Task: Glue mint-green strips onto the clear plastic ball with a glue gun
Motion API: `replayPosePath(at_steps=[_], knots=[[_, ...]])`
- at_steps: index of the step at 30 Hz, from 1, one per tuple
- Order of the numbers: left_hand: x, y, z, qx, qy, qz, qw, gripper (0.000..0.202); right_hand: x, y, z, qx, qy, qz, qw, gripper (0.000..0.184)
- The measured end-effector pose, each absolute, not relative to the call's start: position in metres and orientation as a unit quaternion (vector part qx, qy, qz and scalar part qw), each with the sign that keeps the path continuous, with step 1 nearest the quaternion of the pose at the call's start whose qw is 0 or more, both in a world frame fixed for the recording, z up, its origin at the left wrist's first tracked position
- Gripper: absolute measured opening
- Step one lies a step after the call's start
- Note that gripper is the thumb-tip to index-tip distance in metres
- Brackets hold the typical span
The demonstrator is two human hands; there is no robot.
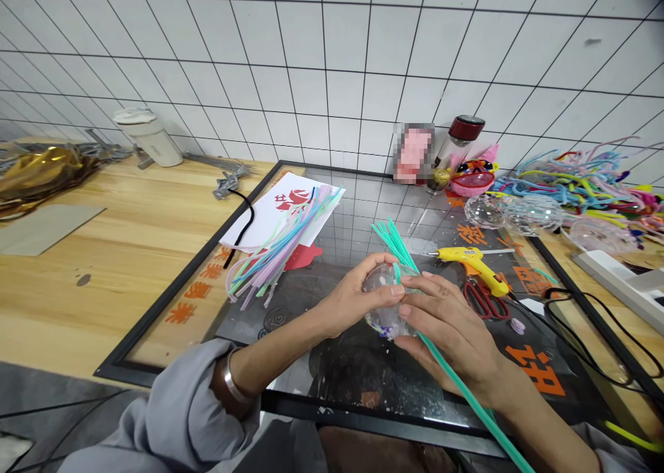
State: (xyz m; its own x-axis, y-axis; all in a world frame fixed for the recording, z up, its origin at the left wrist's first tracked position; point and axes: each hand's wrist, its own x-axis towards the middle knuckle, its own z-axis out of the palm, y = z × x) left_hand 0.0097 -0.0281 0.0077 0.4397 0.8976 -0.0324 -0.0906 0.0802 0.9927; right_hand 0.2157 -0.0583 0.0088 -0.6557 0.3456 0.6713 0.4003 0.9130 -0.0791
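Low over the dark glass panel, both my hands are closed around a clear round plastic shell point(377, 300). My left hand point(366, 286) grips its upper left side, thumb across the front. My right hand point(446, 321) presses its fingers against the right side, partly hiding the shell. A short teal pipe cleaner piece point(397, 272) shows on the top of the shell between my fingers. Beneath my right hand runs a bundle of long teal pipe cleaners point(456, 379), its other end fanning out behind the shell. Purple and white bits show at the shell's lower edge.
A yellow glue gun point(474, 265) and dark red scissors point(485, 301) lie to the right. Pastel pipe cleaners point(288, 241) rest on white paper point(259, 217) at left. Clear shells point(519, 214), a coloured pipe cleaner pile point(570, 179) and a bottle point(459, 144) stand farther back. A black cable point(581, 352) crosses right.
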Motion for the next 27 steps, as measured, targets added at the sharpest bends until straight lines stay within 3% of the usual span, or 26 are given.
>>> replayPosePath(at_steps=[27], knots=[[0.0110, -0.0292, 0.0104, 0.548, 0.344, 0.399, 0.650, 0.044, 0.2167, -0.0591, 0.0121, -0.220, -0.896, 0.003, 0.385, 0.060]])
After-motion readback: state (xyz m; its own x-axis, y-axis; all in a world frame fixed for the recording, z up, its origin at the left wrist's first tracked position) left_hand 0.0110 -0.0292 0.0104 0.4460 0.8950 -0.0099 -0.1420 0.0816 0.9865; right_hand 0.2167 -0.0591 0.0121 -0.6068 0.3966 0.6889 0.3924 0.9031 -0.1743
